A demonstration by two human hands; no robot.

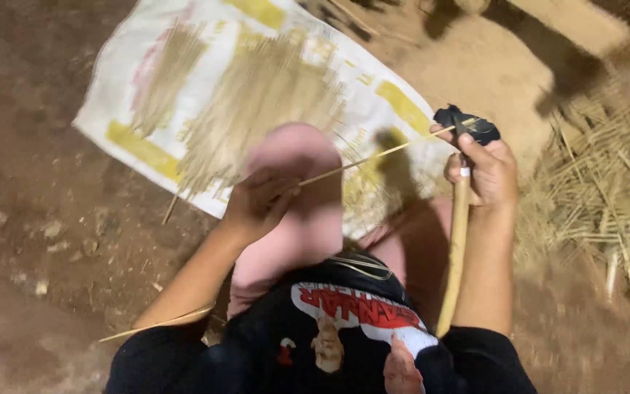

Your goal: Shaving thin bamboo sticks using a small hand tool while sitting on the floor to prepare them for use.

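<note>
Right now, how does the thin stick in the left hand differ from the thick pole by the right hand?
The thin stick is slender, pale yellow and nearly level, running from the left hand to the right hand. The thick pole is far stouter, tan and almost upright along the right forearm. Both look like bamboo.

This is an outdoor work spot on bare brown dirt ground (45, 219). A white and yellow woven plastic sack (402, 109) lies flat ahead of the hands. Thin dry straw sticks (257, 102) rest on it. More dry stalks (607, 190) pile up right of the right hand.
</note>
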